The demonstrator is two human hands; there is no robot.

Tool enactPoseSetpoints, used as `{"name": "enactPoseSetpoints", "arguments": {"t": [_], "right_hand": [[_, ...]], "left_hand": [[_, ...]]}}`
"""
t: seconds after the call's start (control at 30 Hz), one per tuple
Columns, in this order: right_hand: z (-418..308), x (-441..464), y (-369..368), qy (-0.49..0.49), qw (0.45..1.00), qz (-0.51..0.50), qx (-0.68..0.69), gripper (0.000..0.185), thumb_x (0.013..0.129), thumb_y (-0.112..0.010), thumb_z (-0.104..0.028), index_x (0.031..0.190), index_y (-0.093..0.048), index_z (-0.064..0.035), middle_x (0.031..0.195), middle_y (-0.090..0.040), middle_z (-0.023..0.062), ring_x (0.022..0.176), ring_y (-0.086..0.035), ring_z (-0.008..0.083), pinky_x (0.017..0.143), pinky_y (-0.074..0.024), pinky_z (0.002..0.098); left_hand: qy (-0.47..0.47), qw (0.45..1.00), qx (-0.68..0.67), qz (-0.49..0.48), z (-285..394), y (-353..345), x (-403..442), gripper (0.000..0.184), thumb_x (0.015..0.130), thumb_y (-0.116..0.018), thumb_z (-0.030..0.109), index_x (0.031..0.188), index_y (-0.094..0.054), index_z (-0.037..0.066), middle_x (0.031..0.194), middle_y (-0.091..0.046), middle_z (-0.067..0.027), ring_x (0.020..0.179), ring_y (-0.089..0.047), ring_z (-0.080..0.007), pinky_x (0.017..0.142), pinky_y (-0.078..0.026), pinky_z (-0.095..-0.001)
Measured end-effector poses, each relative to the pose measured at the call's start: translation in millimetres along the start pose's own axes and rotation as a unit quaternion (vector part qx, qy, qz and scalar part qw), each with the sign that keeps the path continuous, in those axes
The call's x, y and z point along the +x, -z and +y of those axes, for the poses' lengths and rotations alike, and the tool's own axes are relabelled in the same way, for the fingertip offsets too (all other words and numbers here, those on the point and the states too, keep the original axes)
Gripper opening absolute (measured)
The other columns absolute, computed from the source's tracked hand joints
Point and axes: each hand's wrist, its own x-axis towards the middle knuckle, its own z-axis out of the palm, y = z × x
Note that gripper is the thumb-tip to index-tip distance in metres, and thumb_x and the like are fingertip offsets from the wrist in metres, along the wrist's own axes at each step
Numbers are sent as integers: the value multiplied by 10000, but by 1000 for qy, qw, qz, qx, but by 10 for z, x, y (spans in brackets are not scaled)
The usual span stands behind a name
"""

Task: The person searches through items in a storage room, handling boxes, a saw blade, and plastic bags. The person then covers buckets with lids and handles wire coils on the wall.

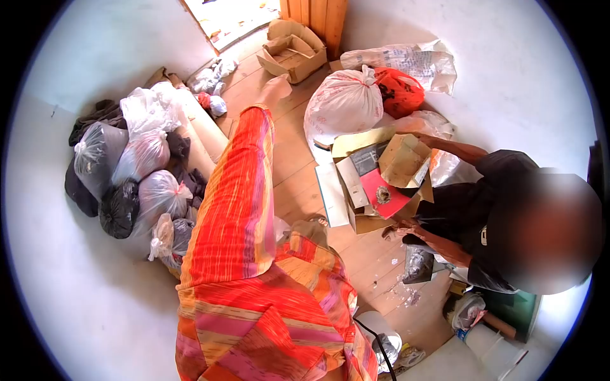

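My left arm, in a red, orange and purple striped sleeve, stretches forward over the wooden floor. At its end my left hand (275, 91) is beside the near left corner of an open cardboard box (309, 67) by the doorway. The fingers are too small and blurred to tell their shape, and I cannot tell whether they touch the box. My right hand is out of view. To the right, a person in dark clothes has a hand (397, 232) beside a packed carton (375, 223) holding a smaller box (404, 160), a red folder (383, 192) and papers.
Several tied plastic bags (162, 193) lie against the left wall beside flattened cardboard (202, 130). A large white sack (343, 105) and a red bag (400, 93) stand at the back right. Scraps litter the floor (375, 273). A white bucket (492, 349) lies lower right.
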Motion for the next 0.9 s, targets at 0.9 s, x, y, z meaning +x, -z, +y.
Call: {"name": "enactPoseSetpoints", "arguments": {"t": [0.9], "right_hand": [[-1673, 1583, -1401, -126, 863, -339, -354, 419, 814, -504, -132, 1217, -414, -68, 1066, -561, 130, 859, -580, 260, 675, -474, 331]], "left_hand": [[230, 701, -675, -17, -1413, -1846, -3602, 127, 835, -591, 217, 821, -579, 92, 670, -557, 8, 544, -523, -69, 466, -425, -187]]}}
